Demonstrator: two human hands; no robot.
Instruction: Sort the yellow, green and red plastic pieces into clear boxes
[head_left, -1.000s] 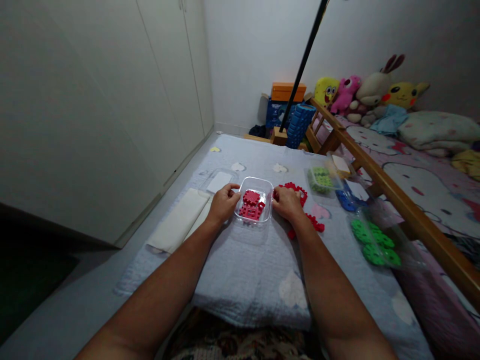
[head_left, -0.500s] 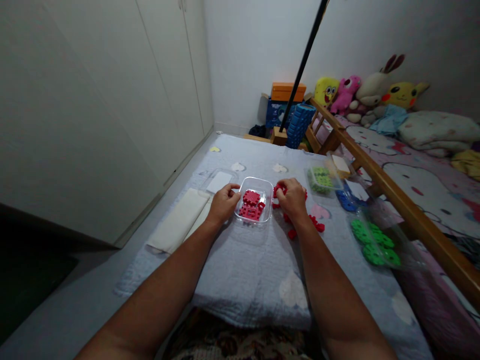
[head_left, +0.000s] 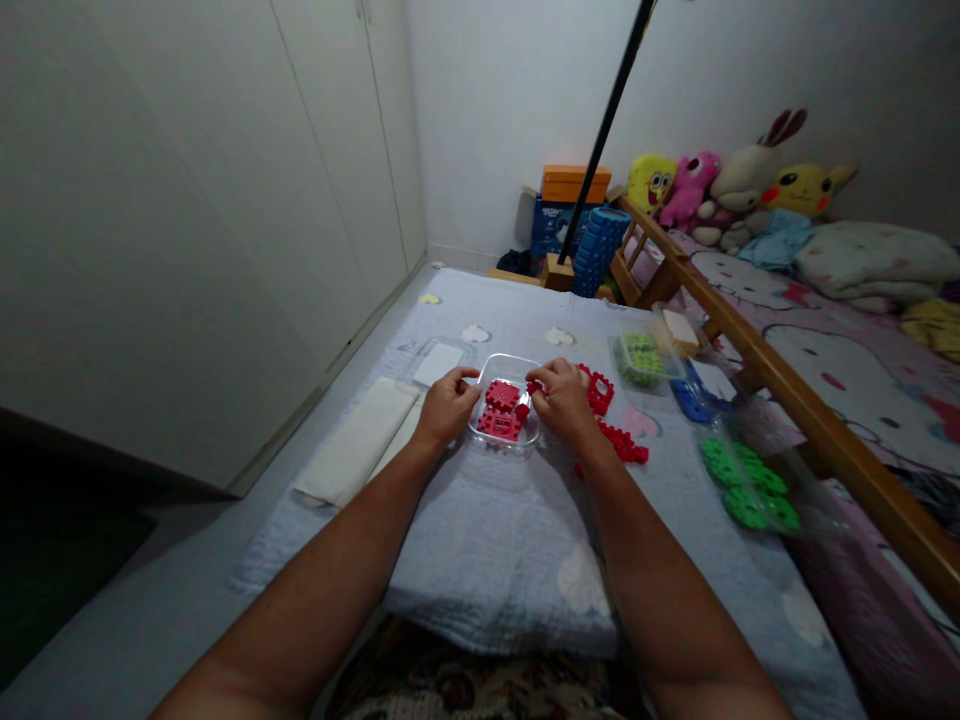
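A clear plastic box (head_left: pixel 504 447) stands on the cloth-covered table with several red interlocking toy blocks (head_left: pixel 501 396) inside. My left hand (head_left: pixel 450 403) is closed on the left rim of this box, thumb and fingers pinching its wall. Over the right rim, my right hand (head_left: pixel 562 397) is closed on a red toy block (head_left: pixel 535 387), most of which its fingers hide. More loose red blocks (head_left: pixel 624 443) lie on the cloth to the right of that hand, one of them a square piece with a hole (head_left: pixel 600 391).
On the right are clear boxes of light green pieces (head_left: pixel 643 358), blue pieces (head_left: pixel 694 400) and green pieces (head_left: pixel 750 485). A clear lid with a white card (head_left: pixel 438 364) and a folded beige cloth (head_left: pixel 358 440) lie left. A wooden bed rail (head_left: pixel 780 410) borders the table's right side.
My right hand has moved left from the loose red blocks to the box's right rim, carrying a red block. My left hand has stayed on the box.
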